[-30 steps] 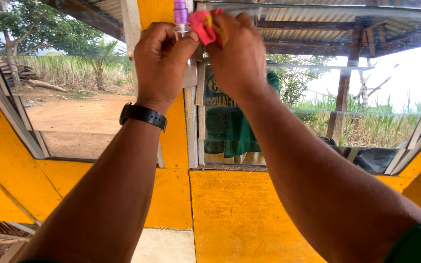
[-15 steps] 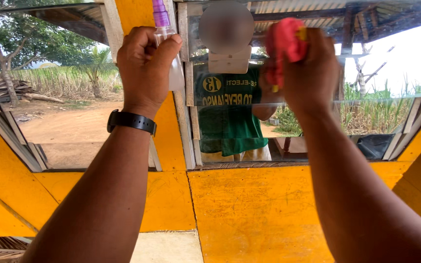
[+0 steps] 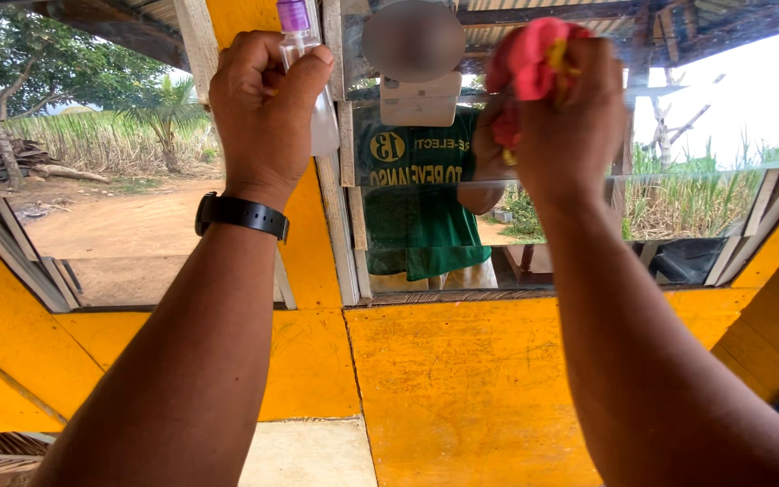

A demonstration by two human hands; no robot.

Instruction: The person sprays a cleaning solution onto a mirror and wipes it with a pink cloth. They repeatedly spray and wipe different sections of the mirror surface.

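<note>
Gripped: left hand (image 3: 263, 113) holds spray bottle (image 3: 304, 63), right hand (image 3: 561, 117) red cloth (image 3: 529, 63).

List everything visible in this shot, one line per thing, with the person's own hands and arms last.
spray bottle: one, clear with a purple top, gripped in the left hand, upper middle.
cloth: one, red with a bit of yellow, bunched in the right hand against the mirror.
mirror: one, framed in pale wood, right half of the wall; it reflects a green shirt and greenery.
wall: one, yellow painted panels, across the lower part of the view.
window opening: one, left side, showing a dirt yard, trees and tall grass.
wristwatch: one, black, on the left wrist.
left hand: raised, closed round the spray bottle.
right hand: raised, closed round the cloth.
</note>
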